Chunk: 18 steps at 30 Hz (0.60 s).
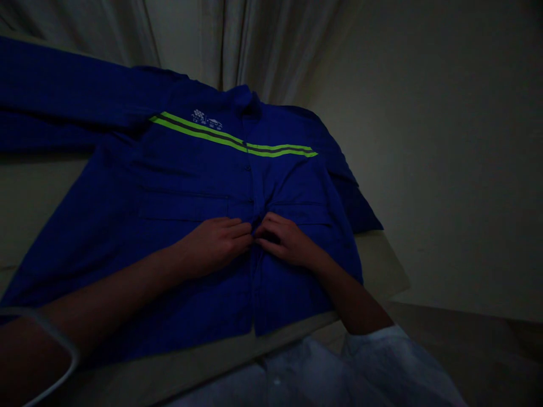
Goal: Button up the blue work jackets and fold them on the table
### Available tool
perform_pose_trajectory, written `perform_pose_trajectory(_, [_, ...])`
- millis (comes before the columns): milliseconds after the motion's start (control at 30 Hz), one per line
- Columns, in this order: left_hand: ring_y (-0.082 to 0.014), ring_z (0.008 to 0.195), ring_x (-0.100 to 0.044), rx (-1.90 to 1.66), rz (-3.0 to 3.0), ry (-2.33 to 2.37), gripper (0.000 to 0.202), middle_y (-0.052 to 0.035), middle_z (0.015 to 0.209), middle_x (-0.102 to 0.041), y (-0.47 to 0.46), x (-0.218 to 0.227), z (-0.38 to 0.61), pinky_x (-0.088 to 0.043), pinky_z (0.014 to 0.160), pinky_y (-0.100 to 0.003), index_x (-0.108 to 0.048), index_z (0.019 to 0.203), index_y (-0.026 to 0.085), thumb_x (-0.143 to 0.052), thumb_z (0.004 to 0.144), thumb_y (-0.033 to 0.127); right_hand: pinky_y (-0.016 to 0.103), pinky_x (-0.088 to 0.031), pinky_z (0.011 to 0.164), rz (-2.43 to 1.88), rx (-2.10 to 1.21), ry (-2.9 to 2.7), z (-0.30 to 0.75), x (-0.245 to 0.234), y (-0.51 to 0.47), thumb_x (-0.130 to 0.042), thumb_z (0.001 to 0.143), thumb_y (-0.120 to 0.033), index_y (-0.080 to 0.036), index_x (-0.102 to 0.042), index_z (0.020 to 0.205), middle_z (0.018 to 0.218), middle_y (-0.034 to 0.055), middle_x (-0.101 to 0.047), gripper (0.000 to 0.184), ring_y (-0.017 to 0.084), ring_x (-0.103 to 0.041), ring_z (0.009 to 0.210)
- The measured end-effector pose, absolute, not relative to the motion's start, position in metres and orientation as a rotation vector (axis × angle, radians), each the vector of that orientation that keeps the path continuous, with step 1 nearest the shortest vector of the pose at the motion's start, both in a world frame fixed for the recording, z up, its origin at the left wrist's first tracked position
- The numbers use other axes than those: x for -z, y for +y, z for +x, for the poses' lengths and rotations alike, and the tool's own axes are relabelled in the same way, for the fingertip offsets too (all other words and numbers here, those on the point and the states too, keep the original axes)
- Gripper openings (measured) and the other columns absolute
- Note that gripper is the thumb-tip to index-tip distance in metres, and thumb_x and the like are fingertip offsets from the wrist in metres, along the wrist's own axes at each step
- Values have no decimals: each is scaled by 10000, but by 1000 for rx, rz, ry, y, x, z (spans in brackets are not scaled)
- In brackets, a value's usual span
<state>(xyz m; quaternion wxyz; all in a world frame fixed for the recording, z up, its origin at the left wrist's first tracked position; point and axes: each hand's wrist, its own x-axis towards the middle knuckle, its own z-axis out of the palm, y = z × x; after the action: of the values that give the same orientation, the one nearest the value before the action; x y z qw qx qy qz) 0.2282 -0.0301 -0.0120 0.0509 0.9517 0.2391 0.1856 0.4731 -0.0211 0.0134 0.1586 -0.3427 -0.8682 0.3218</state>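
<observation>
A blue work jacket (190, 175) lies spread out face up, with a yellow-green reflective stripe (203, 133) across its chest and a white printed logo above it. Its front placket runs down the middle, and a dark button (248, 168) shows below the stripe. At the placket, level with the pocket flaps, my left hand (223, 243) has its fingers closed on the jacket's front edge. Just opposite, my right hand (282, 237) pinches the other side of the placket, fingers bent. The fingertips of both hands nearly meet; whatever lies between them is hidden.
The jacket rests on a pale table (382, 260), whose front edge is close to my body. Behind it hang grey curtains (275, 45), and a plain wall (458, 147) rises on the right. One sleeve (55, 90) stretches left out of view. The room is dim.
</observation>
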Motion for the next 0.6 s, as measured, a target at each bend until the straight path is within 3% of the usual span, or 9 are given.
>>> perform_pose_trajectory(433, [-240,878,-577,-570,2997,871,95,-62,936,-638,-39,4,233,-457,708,-375,-639,981,178,-593,952,100,274,-484,770,-915,-1032,-2417,475,-19,-19,-706,905,-137,-193,-694,948,952,25,-630,71,160,-615,856])
perform_pose_trajectory(600, [-213,851,-575,-570,2929,843,61,-42,926,-634,-33,0,230,-449,718,-357,-617,946,197,-598,999,172,260,-463,707,-937,-1028,-2339,472,-16,-22,-720,872,-147,-196,-672,887,915,12,-606,71,146,-584,788])
